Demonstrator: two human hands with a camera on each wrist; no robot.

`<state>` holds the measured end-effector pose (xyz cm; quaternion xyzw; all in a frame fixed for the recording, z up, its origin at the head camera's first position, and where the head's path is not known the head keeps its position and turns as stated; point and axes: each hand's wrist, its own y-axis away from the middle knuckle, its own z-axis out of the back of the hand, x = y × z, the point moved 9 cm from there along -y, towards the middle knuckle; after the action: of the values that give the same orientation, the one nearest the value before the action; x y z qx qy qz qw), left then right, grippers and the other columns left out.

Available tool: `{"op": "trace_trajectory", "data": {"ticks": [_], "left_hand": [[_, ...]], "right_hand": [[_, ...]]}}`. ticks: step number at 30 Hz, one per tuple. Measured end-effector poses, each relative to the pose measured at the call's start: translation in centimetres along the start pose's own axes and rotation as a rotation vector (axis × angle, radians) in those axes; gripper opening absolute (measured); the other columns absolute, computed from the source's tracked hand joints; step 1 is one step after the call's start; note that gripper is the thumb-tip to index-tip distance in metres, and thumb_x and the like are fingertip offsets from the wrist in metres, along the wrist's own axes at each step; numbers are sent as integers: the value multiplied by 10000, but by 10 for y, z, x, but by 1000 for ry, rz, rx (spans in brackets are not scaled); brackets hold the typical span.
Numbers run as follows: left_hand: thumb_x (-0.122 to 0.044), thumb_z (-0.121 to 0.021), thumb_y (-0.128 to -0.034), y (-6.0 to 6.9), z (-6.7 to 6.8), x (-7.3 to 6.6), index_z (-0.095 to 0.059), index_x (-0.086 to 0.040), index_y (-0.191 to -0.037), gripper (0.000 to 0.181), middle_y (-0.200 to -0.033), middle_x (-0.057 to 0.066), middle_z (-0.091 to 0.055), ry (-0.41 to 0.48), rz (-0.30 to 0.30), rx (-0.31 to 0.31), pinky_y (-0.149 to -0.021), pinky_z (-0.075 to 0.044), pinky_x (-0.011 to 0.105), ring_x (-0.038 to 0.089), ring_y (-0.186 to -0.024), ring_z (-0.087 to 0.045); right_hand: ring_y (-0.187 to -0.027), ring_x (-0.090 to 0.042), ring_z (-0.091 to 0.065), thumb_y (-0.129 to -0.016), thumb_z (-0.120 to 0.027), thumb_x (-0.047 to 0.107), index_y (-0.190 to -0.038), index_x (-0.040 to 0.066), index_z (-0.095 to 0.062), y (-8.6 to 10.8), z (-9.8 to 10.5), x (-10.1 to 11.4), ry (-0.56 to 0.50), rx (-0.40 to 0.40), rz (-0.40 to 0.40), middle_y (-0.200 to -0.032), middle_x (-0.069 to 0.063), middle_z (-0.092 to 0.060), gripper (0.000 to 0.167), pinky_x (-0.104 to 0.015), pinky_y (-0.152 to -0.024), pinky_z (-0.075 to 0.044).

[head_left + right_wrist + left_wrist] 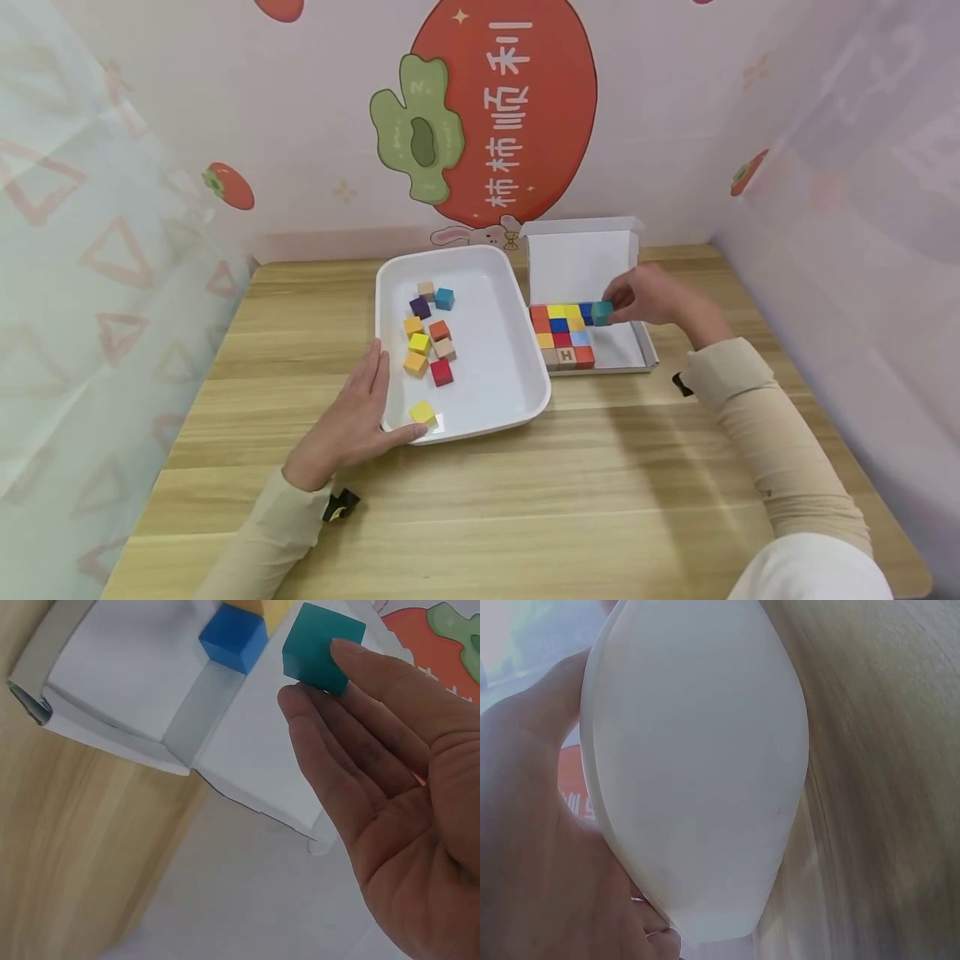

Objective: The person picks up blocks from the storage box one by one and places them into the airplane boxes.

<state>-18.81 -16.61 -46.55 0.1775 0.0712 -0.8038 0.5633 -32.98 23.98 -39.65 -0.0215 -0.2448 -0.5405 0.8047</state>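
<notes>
My right hand [648,293] pinches a teal cube [319,649] between thumb and fingertips. It holds the cube above the white cardboard box [626,346], beside a blue cube [234,637] in the back row. Rows of coloured cubes fill the box's left part, among them a wooden cube marked H [566,358]. My left hand [356,417] rests on the near left corner of the white tray [536,396], fingers stretched along its side and thumb at the front rim. A yellow cube [422,413] lies by that thumb. Several more loose cubes, including a red one [441,372], lie farther back.
The tray and box stand side by side on a wooden table [525,517]. The box's lid [577,265] stands raised at the back. Printed fabric walls [315,133] enclose the back and sides.
</notes>
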Motion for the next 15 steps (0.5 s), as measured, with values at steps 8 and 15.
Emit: {"op": "trace_trajectory", "data": {"ticks": [8, 15], "left_hand": [[-827, -601, -869, 1, 0, 1, -58, 40, -1675, 1302, -1785, 190, 88, 3, 0, 3, -1321, -212, 597, 402, -1663, -12], [-816, -605, -874, 1, 0, 0, -52, 40, -1675, 1296, -1784, 197, 80, 5, -8, 1, -1323, -214, 586, 402, -1664, -16]], "right_hand": [[-1024, -260, -747, -925, -824, 132, -1226, 22, -758, -5, -23, -15, -34, -5, -35, -1178, -150, -780, 327, -500, -988, -621], [-1059, -311, -749, -937, -793, 73, -1253, -23, -731, -11, -34, -21, -100, -42, -55, -1227, -208, -756, 336, -526, -1012, -606]]}}
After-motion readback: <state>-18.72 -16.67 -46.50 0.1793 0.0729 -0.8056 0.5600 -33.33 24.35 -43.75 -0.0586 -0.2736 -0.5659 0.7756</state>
